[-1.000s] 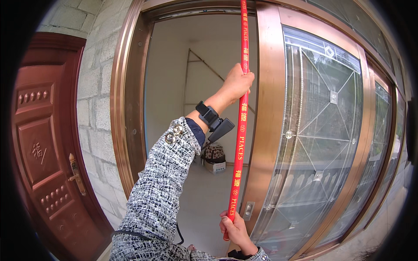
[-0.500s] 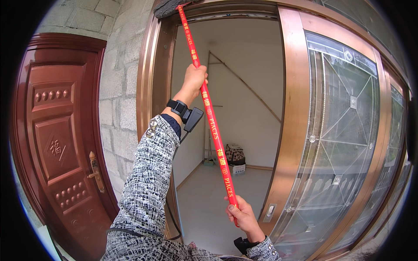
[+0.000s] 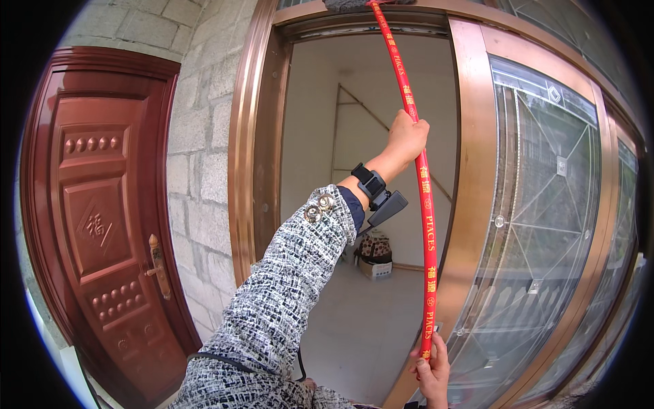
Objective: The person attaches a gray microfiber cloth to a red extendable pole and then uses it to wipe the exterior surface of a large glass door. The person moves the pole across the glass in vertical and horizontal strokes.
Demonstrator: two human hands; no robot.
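two hands hold one long red pole (image 3: 424,198) in the head view, the only view there is. the left hand (image 3: 407,138) is raised high on an arm in a black-and-white tweed sleeve (image 3: 286,286), with a black wrist strap (image 3: 368,182) and a small dark device hanging under it; its grip is wrapped tight round the pole about midway up. the right hand (image 3: 433,371) sits low at the picture's bottom edge, fingers closed on the pole's lower end. the pole runs up through the open doorway and leans left at the top, where its tip meets something dark (image 3: 351,5) at the copper door frame (image 3: 246,136); i cannot tell for sure what that head is, the rim cuts it off.

several things could go wrong, i judge. the pole bows a little, so a hard push may make the top skid off the frame and swing. it stands just beside the glass door panel (image 3: 545,218), and a sideways slip of the lower grip could knock it against the glass. the left arm is stretched far up, so a tired hold may let the pole slide down. the red-brown door (image 3: 95,218) at the left and the box (image 3: 375,262) on the floor inside stand well apart from it.
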